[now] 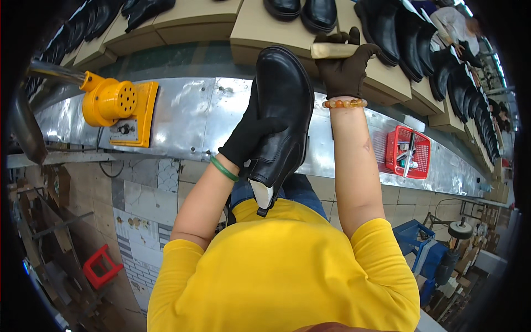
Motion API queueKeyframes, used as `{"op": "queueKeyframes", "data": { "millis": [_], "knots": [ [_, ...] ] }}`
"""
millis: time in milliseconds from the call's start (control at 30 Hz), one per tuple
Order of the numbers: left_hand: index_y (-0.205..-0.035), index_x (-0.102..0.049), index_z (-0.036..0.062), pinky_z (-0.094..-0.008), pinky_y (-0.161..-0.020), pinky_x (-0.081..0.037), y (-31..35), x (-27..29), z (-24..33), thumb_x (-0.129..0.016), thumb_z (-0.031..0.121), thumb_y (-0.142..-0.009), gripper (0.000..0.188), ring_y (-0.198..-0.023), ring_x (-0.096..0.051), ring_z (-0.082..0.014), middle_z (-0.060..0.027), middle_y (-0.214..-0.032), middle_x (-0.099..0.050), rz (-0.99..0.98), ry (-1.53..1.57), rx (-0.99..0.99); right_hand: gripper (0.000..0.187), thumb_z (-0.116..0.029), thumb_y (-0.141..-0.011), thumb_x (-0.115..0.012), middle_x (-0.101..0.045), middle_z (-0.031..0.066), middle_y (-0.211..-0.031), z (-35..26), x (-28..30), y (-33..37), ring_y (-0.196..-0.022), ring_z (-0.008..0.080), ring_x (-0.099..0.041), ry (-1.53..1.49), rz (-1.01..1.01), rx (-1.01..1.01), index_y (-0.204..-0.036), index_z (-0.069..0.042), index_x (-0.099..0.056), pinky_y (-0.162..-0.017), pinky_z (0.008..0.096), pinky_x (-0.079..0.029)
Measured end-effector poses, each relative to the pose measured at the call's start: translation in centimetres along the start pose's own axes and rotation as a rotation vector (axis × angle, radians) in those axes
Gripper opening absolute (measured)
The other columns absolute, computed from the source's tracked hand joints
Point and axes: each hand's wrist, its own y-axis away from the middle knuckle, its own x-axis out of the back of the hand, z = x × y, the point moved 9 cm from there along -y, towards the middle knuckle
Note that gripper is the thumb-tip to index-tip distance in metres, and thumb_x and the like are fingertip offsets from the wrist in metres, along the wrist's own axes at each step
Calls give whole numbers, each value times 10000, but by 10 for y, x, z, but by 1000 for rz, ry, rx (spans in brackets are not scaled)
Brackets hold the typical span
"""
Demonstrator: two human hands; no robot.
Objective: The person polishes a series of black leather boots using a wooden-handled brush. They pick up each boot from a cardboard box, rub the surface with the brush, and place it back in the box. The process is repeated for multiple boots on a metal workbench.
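Note:
A black leather ankle boot [283, 83] is held up over the metal bench, its toe pointing away from me and its pale lining showing at the opening. My left hand [250, 135], in a black glove, grips the boot from its left side with the thumb across the upper. My right hand [345, 72], in a dark glove, is to the right of the toe. It is closed round a short pale beige bar-like thing [333, 51] whose exact kind I cannot make out; the fingers are partly behind it.
A yellow machine [119, 108] stands on the metal bench [188, 119] at left. A red basket [408, 152] of small items sits at right. Black boots [381, 30] line tan boxes [193, 19] beyond. A red stool [103, 266] is on the floor; another person [451, 27] is far right.

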Motion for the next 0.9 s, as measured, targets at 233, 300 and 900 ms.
{"op": "queueKeyframes", "data": {
  "millis": [233, 300, 900],
  "knots": [
    [-1423, 9, 44, -349, -985, -373, -11, -16, -1, -768, 266, -605, 1150, -1213, -424, -285, -228, -1337, -368, -69, -367, -140, 543, -580, -789, -550, -513, 64, -782, -16, -46, 14, -771, 216, -538, -35, -166, -22, -1061, -114, -487, -909, 514, -412],
    [-1420, 19, 35, -350, -986, -373, -10, -23, -1, -770, 292, -598, 1168, -1204, -435, -302, -238, -1324, -381, -69, -431, -133, 502, -544, -785, -587, -433, 23, -686, -20, -57, 24, -652, 164, -490, -109, -132, 9, -946, -85, -461, -890, 495, -420],
    [-1425, 11, 42, -362, -994, -361, -26, -45, -4, -761, 317, -573, 1182, -1218, -424, -328, -238, -1335, -375, -217, -506, -115, 359, -423, -798, -648, -375, -41, -551, -43, -63, 21, -541, 89, -435, -9, -204, -88, -642, -144, -485, -678, 305, -415]
  ]
}}
